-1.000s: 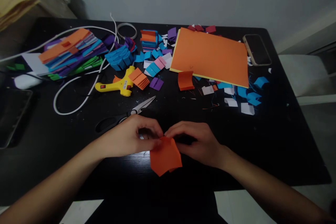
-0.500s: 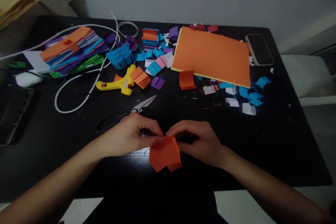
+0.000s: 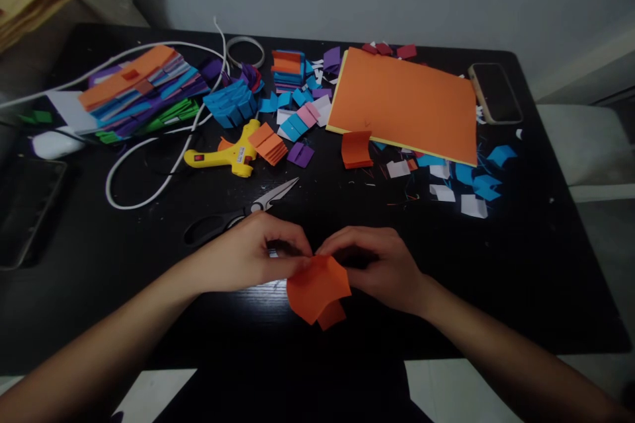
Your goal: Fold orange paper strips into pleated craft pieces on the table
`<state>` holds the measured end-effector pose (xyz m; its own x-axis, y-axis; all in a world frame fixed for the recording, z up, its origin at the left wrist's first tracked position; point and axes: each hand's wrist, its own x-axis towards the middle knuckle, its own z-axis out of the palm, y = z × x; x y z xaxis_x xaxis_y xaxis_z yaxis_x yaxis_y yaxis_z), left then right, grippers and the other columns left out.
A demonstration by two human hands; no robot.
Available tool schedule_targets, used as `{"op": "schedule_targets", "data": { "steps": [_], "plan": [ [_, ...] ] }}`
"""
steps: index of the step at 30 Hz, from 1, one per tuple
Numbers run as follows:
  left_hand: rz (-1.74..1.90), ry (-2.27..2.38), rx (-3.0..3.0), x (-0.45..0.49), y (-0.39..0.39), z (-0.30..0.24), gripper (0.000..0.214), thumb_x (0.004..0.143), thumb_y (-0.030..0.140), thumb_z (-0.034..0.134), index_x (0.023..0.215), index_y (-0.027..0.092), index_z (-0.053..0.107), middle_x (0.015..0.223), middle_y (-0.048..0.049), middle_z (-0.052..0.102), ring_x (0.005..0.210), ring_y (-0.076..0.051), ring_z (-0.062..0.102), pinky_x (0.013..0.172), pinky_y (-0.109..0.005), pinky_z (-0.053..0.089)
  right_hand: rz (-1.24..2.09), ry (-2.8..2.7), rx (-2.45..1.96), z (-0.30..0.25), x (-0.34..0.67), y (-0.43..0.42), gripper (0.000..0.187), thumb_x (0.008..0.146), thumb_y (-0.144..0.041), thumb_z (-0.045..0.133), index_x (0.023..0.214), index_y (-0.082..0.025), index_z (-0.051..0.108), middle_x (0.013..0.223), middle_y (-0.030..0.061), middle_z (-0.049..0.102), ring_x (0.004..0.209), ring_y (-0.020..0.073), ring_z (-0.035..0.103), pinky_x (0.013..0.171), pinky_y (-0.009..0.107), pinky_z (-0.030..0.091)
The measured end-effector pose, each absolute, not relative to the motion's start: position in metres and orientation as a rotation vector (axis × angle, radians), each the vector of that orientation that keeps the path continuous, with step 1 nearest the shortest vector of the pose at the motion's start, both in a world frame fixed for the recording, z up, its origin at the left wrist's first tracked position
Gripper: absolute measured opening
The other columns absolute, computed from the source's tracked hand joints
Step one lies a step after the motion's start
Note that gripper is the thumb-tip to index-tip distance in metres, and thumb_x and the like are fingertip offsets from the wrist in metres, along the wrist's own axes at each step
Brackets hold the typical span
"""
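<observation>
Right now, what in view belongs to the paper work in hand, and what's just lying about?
Likely in the job:
orange paper piece, in left hand and right hand
large orange sheet
scissors, set down
yellow glue gun, set down

Probably just lying about:
phone at far right
white cable

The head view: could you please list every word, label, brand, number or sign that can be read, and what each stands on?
No words, brands or numbers are readable.
Small white label on the yellow plastic glue gun: print too small to read.
Faint mark on the large orange paper sheet: perhaps a tick, too unclear to confirm.
</observation>
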<state>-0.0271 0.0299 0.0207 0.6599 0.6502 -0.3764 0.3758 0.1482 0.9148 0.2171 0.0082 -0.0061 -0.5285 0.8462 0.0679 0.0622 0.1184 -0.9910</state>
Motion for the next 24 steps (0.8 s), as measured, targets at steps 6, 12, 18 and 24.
{"op": "schedule_targets", "data": {
  "steps": [6,12,18,24],
  "plan": [
    [0.226,0.889,1.454,-0.0262,0.0294,0.0188,0.016,0.093,0.029,0.069,0.092,0.018,0.079,0.076,0.0015,0.074,0.067,-0.01,0.061,0.06,-0.017,0.044,1.483,-1.722,-0.876,-0.0049,0.2162,0.0089,0.011,0.088,-0.022,0.084,0.098,-0.021,0.081,0.093,0.0035,0.081,0.079,0.013,0.078,0.071,0.021,0.064],
    [0.229,0.866,1.504,-0.0288,0.0295,0.0191,0.017,0.094,0.029,0.067,0.094,0.018,0.08,0.077,0.0007,0.074,0.068,-0.01,0.061,0.061,-0.018,0.045,1.505,-1.701,-0.889,-0.0054,0.2159,0.0085,0.01,0.088,-0.024,0.084,0.097,-0.022,0.08,0.094,0.0031,0.079,0.079,0.0126,0.076,0.07,0.021,0.065],
    [0.232,0.864,1.544,-0.0274,0.0285,0.0178,0.018,0.095,0.029,0.066,0.094,0.018,0.08,0.075,0.0014,0.073,0.066,-0.01,0.059,0.06,-0.018,0.044,1.512,-1.707,-0.871,-0.0062,0.2165,0.009,0.011,0.087,-0.021,0.084,0.096,-0.021,0.08,0.093,0.0029,0.078,0.077,0.0117,0.076,0.069,0.02,0.064],
    [0.225,0.868,1.505,-0.0258,0.0274,0.0157,0.022,0.095,0.034,0.066,0.094,0.017,0.079,0.079,-0.0004,0.076,0.07,-0.012,0.065,0.063,-0.02,0.047,1.52,-1.716,-0.893,-0.0065,0.2163,0.0081,0.011,0.087,-0.023,0.084,0.098,-0.022,0.081,0.091,0.0024,0.079,0.077,0.0126,0.076,0.069,0.021,0.065]
  ]
}}
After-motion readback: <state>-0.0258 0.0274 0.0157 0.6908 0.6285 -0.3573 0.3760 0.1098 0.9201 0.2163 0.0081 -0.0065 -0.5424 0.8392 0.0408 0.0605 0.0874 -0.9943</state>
